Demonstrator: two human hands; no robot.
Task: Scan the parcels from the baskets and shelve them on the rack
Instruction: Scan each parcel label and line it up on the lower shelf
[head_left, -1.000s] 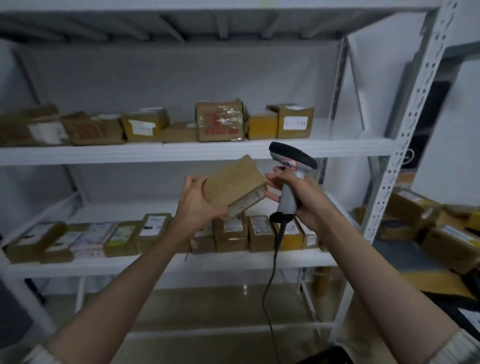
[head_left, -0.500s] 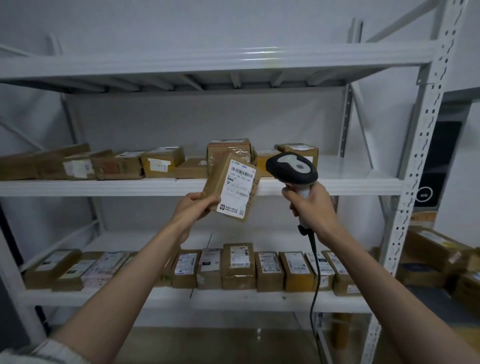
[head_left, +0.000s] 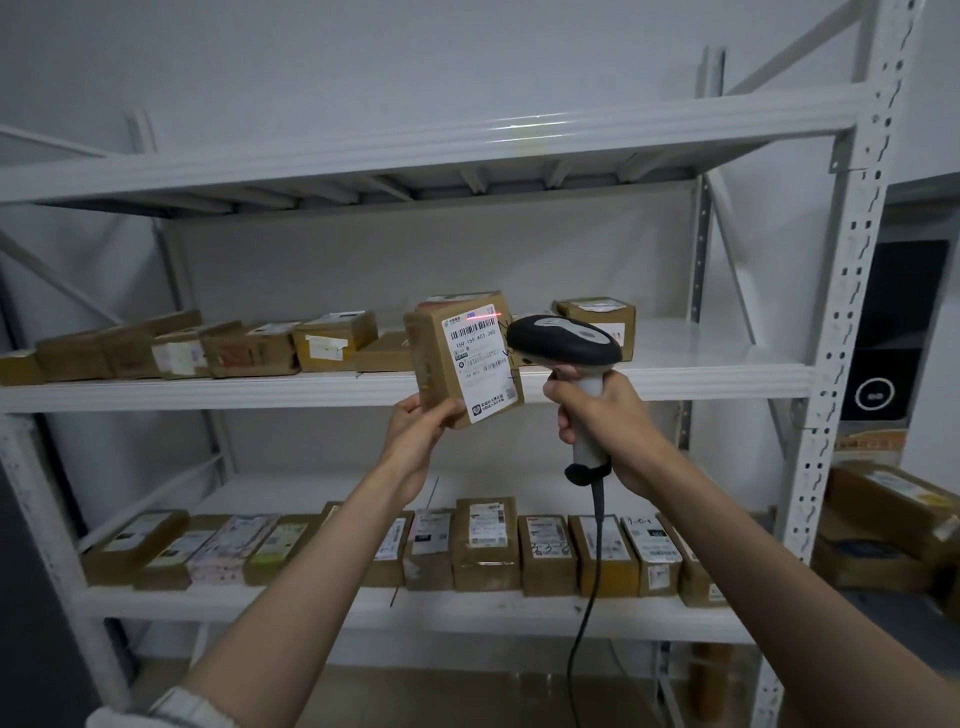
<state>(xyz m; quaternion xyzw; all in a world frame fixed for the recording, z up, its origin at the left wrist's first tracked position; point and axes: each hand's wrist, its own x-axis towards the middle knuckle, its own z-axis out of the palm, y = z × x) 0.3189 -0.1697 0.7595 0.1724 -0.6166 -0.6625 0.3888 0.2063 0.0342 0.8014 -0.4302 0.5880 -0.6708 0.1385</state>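
Two rows of parcels already shelved on rack (head_left: 405, 392) | head view: left hand (head_left: 421, 428) grips parcel (head_left: 465, 358) before middle shelf | right hand (head_left: 602, 415) wraps scanner (head_left: 566, 343), beam on label | shelving pending.

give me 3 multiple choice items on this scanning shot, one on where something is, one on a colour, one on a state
1. Where does the red scan line fall?
A. on the floor
B. across the barcode at the top of the held parcel's label
C. on the lower shelf

2. What colour is the rack?
A. white
B. blue
C. black

3. How is the held parcel kept up?
A. it lies on the middle shelf
B. the right hand pinches it
C. the left hand grips its lower corner

Key: 1 B, the red line crosses the barcode near the scanner; 2 A, posts and shelves are white; 3 C, fingers wrap the bottom corner while the right hand grips the scanner handle.
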